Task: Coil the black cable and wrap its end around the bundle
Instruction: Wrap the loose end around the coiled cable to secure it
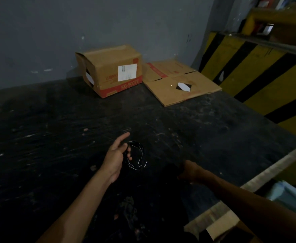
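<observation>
On the dark, scratched surface (56,137), the left hand (116,155) is seen with fingers spread — its fingertips are hooked into the black cable (135,155), which is gathered in a loose round coil just right of that hand. Behind the coil, against the grey wall, a cardboard box (110,71) is stood, with flattened cardboard (180,81) laid beside it. Right of the coil and nearer the viewer, the right hand (189,171) is dimly lit — whether anything is gripped cannot be told.

Dim light is leaving the table (56,130) nearly black; thin glints are catching on the black cable (138,156). Soft blur is smearing details, and edges are bowing with wide-angle distortion.
</observation>
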The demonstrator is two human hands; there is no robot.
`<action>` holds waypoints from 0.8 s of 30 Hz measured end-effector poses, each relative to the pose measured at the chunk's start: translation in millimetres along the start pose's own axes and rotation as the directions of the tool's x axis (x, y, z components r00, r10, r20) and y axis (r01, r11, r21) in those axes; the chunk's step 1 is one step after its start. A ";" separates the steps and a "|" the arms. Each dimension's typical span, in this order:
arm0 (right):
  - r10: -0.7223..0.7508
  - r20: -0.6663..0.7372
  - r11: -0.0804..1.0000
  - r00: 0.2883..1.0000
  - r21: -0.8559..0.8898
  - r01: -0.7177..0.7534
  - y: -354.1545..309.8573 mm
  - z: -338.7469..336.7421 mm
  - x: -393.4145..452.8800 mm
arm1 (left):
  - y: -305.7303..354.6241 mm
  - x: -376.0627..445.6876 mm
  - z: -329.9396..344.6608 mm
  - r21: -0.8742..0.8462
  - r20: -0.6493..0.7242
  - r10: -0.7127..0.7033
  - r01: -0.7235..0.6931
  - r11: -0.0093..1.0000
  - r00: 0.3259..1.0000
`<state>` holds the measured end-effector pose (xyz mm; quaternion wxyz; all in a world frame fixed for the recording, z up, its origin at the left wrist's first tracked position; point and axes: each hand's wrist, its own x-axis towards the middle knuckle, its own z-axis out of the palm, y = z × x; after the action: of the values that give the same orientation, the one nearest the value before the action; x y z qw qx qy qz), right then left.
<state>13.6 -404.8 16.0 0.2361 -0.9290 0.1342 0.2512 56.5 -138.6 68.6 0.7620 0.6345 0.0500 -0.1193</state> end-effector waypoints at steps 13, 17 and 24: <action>-0.499 -0.258 0.706 0.827 0.433 0.561 -148.5 -24.5 -33.6 | 12.6 -9.4 -6.8 0.239 -0.049 -0.101 0.110 0.965 0.994; -0.545 -0.311 0.694 0.779 0.353 0.627 -170.5 -23.3 -38.4 | 20.3 -15.2 -16.7 0.142 -0.059 -0.098 0.105 0.984 0.993; -0.558 -0.333 0.704 0.761 0.296 0.646 -175.1 -17.6 -37.5 | 24.5 -18.0 -32.3 0.195 -0.044 -0.094 0.101 0.976 0.995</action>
<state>53.8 -259.5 114.3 0.4708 -0.8756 -0.1056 0.0240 47.6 -100.8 90.0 0.6877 0.7056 0.0821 -0.1498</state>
